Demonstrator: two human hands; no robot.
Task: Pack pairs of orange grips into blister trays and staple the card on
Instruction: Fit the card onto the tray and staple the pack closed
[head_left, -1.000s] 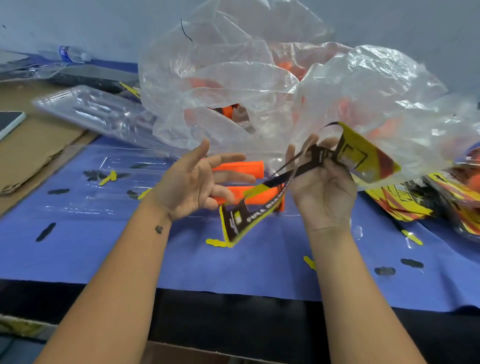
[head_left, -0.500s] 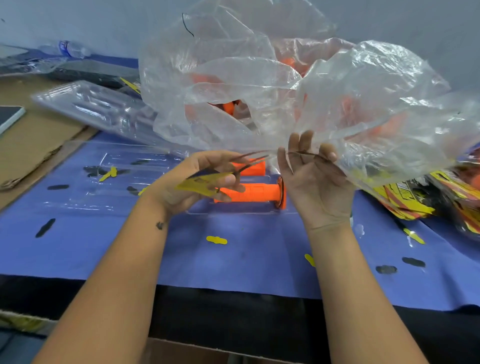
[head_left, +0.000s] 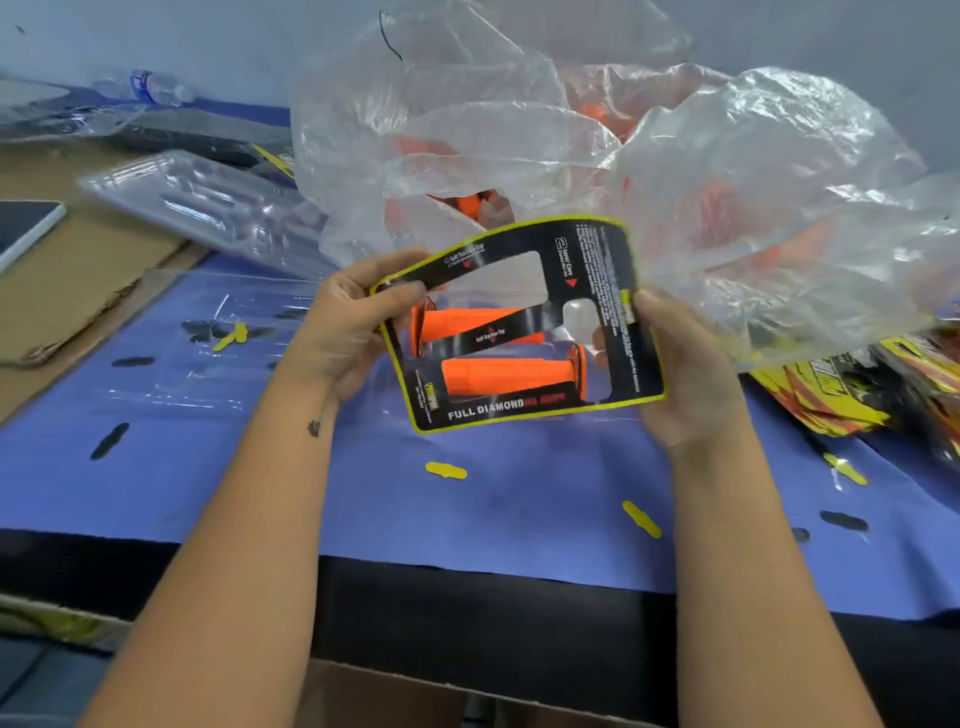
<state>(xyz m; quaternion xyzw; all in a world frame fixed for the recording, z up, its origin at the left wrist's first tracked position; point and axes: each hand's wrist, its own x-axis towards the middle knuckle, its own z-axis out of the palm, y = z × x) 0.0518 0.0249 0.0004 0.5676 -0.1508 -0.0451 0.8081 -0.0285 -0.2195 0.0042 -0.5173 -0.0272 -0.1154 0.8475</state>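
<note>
We have turned the card (head_left: 519, 322) flat, both hands' grip, left (head_left: 348, 332) and right (head_left: 685, 369), pinching its edges above the two grips (head_left: 506, 374), ready for stapling.

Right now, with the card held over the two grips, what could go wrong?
The card, pinched at its edges by the left hand and right hand, looks tilted against the orange grips; its cutouts may land misaligned. The loose plastic bag bulges close behind and could snag its top edge.
</note>
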